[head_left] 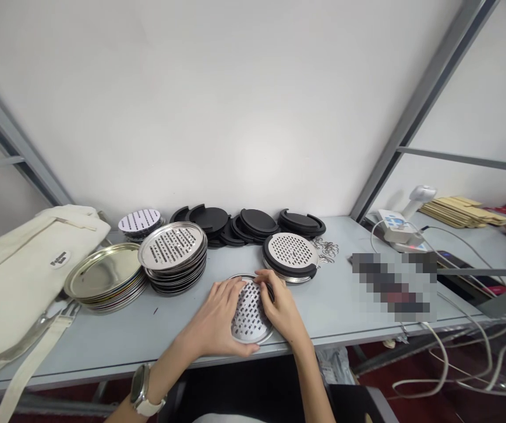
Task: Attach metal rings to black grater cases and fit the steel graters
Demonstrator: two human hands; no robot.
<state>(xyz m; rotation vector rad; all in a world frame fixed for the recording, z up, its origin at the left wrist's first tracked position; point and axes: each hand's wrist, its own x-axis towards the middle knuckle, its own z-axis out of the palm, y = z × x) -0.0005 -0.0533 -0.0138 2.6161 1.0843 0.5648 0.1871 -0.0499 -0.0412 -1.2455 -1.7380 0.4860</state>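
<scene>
Nearest the viewer, both forearms were extended forward from the lower edge, a watch [140,385] being worn on the left wrist. The left hand [223,317] was turned inward, its fingers curled along the far left rim of a slotted disc [251,311] and its thumb stretched along the near rim. The right hand [280,302] was arched over the opposite side, its fingers bent down onto the rim and face. The disc was thus grasped between both hands.

It was held at the front edge of a grey table [345,305], its near rim just inside that edge. Room for movement was left on the tabletop to either side of the hands; farther back, reach was bounded by stacked goods. The disc's pale, shiny face was marked with rows of short dark slots and bordered by a silvery rim.

Beyond it, to the right, a perforated disc partly ringed in black [291,249] was set down. To the left, silver-rimmed plates [174,247] were stacked beside gold-toned plates [107,271]. Farthest back, black round pieces [258,222] were heaped before a white wall [244,106].
</scene>
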